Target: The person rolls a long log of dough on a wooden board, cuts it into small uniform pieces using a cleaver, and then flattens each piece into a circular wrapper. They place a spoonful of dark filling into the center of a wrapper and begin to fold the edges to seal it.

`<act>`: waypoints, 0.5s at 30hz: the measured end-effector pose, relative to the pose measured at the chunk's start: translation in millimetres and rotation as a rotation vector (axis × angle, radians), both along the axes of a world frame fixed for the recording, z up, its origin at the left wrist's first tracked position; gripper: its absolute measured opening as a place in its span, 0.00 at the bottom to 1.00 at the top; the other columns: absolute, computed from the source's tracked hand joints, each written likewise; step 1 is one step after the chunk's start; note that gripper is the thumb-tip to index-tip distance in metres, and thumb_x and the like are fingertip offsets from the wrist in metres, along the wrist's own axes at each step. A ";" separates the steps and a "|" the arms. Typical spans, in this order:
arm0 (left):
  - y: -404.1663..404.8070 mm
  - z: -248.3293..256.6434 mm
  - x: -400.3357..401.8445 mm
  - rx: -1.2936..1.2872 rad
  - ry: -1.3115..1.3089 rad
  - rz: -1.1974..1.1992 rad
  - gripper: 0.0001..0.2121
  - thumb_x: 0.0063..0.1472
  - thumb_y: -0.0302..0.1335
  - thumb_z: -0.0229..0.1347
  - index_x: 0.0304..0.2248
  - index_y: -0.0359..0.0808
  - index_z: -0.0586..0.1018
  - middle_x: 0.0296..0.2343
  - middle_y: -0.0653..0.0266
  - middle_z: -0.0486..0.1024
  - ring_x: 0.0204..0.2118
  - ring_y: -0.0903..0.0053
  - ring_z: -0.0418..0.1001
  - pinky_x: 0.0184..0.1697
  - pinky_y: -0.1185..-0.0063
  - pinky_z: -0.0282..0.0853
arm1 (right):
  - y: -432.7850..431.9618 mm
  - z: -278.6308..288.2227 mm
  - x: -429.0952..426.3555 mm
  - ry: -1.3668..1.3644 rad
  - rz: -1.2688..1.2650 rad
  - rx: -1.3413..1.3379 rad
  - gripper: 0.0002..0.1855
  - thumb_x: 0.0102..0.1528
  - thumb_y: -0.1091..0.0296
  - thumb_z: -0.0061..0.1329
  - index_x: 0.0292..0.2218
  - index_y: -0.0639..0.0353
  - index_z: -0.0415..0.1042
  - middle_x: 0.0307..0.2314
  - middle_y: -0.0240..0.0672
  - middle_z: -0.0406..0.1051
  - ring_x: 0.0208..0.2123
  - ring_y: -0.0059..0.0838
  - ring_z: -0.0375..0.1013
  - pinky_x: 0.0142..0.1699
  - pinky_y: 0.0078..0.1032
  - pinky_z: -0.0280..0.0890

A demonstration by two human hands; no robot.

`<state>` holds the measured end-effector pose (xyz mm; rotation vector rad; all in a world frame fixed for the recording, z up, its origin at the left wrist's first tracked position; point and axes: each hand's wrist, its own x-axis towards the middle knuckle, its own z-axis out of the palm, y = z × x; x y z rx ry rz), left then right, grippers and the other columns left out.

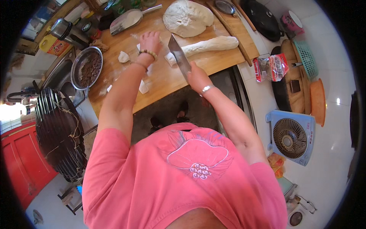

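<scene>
My right hand (198,76) grips a cleaver (179,54), its blade standing across a floured dough roll (211,46) near the left end. A short dough end (170,59) shows on the blade's left side; whether it is severed is hidden. My left hand (149,43), with a beaded bracelet at the wrist, is over the wooden board (160,84), back of the hand up. White dough peeks out beside its thumb side; whether the fingers hold any is hidden. Small dough pieces (123,57) (143,87) lie around the left forearm. A large dough mass (187,18) rests behind the roll.
A metal bowl of dark crumbly filling (87,68) stands left, by the sink (58,77). A flour scoop (127,21) lies at the back. A long wooden rolling pin (228,33) crosses the board's right side. Farther right are a black lidded pan (261,18) and a box fan (290,137).
</scene>
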<state>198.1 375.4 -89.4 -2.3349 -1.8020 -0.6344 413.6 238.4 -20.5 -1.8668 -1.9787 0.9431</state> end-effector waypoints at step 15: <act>-74.4 -29.6 44.1 -0.210 -0.171 -0.027 0.27 0.44 0.33 0.65 0.46 0.40 0.71 0.40 0.62 0.73 0.46 0.65 0.68 0.50 0.66 0.60 | 38.7 -8.6 12.3 -0.100 0.022 -0.047 0.15 0.55 0.74 0.38 0.45 0.68 0.57 0.31 0.65 0.71 0.36 0.62 0.71 0.42 0.50 0.64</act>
